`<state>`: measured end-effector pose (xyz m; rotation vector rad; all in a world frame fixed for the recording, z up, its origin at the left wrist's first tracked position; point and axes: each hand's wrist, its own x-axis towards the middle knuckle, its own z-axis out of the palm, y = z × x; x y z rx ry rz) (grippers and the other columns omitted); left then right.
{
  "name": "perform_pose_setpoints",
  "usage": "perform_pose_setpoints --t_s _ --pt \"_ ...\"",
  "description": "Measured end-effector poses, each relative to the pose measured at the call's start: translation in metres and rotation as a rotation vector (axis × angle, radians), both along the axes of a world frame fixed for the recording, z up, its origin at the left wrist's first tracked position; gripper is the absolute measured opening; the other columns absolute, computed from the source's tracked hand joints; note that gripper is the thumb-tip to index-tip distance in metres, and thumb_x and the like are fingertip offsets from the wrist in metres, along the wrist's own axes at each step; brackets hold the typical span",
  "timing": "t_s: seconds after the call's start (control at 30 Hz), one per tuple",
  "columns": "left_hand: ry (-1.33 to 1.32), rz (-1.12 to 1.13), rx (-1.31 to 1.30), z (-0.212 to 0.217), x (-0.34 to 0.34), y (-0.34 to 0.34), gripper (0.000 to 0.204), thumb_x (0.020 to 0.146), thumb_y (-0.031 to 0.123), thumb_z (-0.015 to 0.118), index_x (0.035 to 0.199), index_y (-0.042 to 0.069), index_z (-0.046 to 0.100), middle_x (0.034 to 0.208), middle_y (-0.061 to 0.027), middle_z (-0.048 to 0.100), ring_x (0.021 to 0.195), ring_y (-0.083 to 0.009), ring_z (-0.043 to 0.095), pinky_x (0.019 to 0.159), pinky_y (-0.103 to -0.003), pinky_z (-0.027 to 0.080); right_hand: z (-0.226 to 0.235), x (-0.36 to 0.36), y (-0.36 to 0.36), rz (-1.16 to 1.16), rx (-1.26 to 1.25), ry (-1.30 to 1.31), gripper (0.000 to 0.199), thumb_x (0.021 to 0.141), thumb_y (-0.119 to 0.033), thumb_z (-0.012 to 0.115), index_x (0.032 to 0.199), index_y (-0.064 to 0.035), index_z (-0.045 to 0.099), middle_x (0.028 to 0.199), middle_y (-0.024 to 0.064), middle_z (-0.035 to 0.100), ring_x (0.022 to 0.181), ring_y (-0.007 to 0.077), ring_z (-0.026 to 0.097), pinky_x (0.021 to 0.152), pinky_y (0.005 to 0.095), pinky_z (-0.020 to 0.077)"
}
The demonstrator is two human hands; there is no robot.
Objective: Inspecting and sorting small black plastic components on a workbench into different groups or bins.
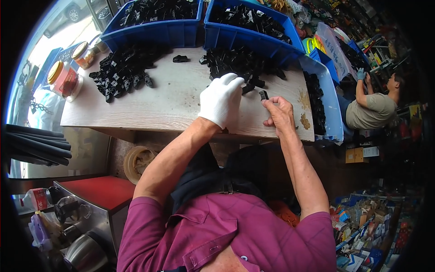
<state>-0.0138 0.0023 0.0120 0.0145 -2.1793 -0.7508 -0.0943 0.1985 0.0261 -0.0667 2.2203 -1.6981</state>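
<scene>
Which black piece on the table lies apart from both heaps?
The single piece between the left heap and right heap; bare tabletop surrounds it, while theirs touch one another.

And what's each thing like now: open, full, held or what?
Left hand: gloved, curled, grip hidden
Right hand: bare, pinching
Black part: pinched
Lone part: lying loose
Left pile: heaped loose
Right pile: heaped loose
Left bin: open, loaded
Right bin: open, loaded
Side bin: open, loaded
Near jar: lidded
Bucket: open, something inside
</scene>
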Motion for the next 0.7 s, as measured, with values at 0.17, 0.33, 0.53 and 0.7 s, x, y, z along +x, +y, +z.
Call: perform_pose_setpoints --t_s 0.17,0.33,0.53,0.7 --pt "-0.353 0.197 -0.217 0.0 0.023 -0.05 0.028 0.086 0.019 0.073 0.113 0.011 0.072 0.112 -0.0087 0.073 0.102 -0.0345 0.066 0.086 -0.042 0.056 0.002 0.002 0.002 0.078 -0.053 0.032 0.032 0.087 -0.019 0.079 0.105 0.0007 0.06 0.063 0.0003 0.057 0.041 0.0073 0.045 0.044 0.029 0.0525" --pt "-0.341 0.142 -0.377 -0.013 0.021 -0.053 0.019 0.088 0.016 0.069 0.106 0.011 0.071 0.103 -0.0075 0.074 0.095 -0.0334 0.067 0.079 -0.043 0.057 0.01 0.003 0.003 0.154 -0.024 0.029 0.034 0.085 -0.017 0.079 0.106 0.0012 0.06 0.063 0.0006 0.058 0.042 0.0072 0.046 0.047 0.0285 0.0515" --pt "-0.159 0.061 -0.379 -0.011 0.02 -0.047 0.008 0.087 0.012 0.065 0.094 0.011 0.069 0.089 -0.0059 0.071 0.086 -0.0304 0.067 0.071 -0.043 0.056 0.018 0.008 -0.004 0.204 0.044 0.036 0.028 0.081 -0.011 0.08 0.1 0.0007 0.063 0.064 0.0018 0.059 0.045 0.0071 0.048 0.044 0.0252 0.0475" --pt "-0.25 -0.07 -0.343 -0.01 0.019 -0.041 0.024 0.088 0.012 0.067 0.111 0.012 0.073 0.107 -0.0071 0.074 0.097 -0.0308 0.069 0.084 -0.04 0.058 0.022 0.007 -0.009 0.288 0.176 0.083 0.027 0.08 -0.011 0.081 0.098 -0.0003 0.063 0.057 -0.0014 0.053 0.043 0.0068 0.046 0.045 0.0261 0.0468"
